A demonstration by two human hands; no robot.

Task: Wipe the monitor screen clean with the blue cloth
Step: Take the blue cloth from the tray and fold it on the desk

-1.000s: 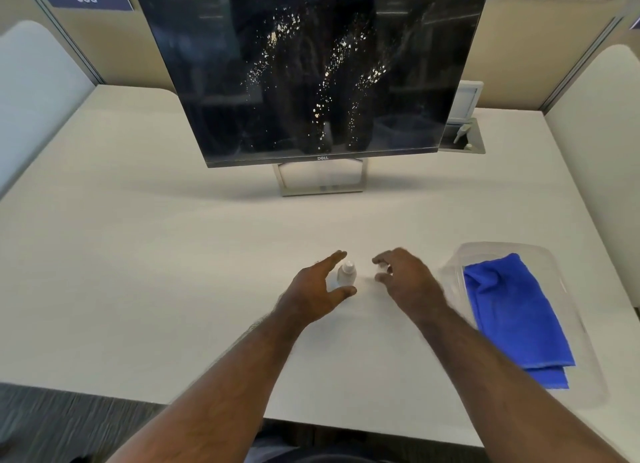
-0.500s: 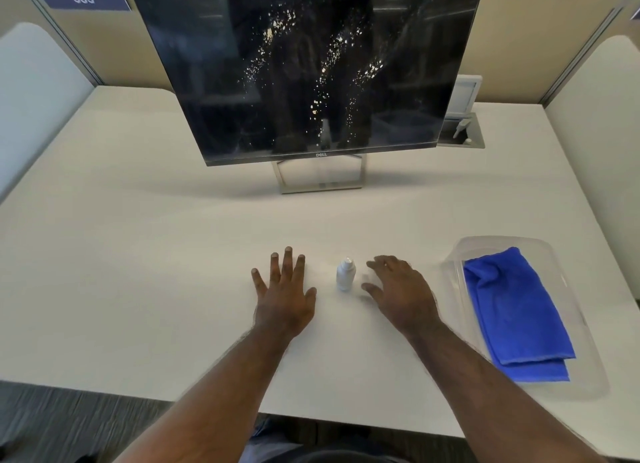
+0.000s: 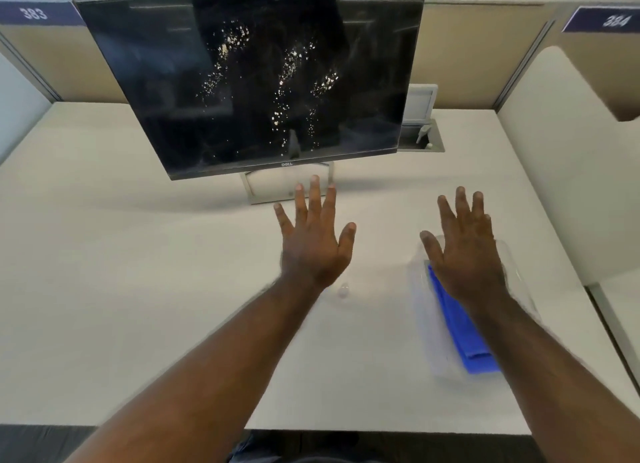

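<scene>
A black monitor point(image 3: 249, 82) stands at the back of the desk, its dark screen flecked with bright droplets. A folded blue cloth point(image 3: 460, 327) lies in a clear plastic tray point(image 3: 424, 320) at the right. My right hand point(image 3: 465, 251) hovers over the tray's far end with fingers spread, covering part of the cloth. My left hand point(image 3: 313, 241) is raised in front of the monitor stand, fingers spread, holding nothing. A small white bottle point(image 3: 343, 290) stands on the desk just below my left hand, blurred.
The white desk point(image 3: 121, 289) is walled by beige partitions with number plates. A cable hatch with an open lid point(image 3: 420, 130) sits behind the monitor's right side. A white curved divider point(image 3: 561, 172) borders the right edge. The monitor's metal stand point(image 3: 256, 189) rests mid-desk.
Both hands left the desk beside the small bottle and moved forward. My right hand went right, over the tray and cloth. The view shifted left and down.
</scene>
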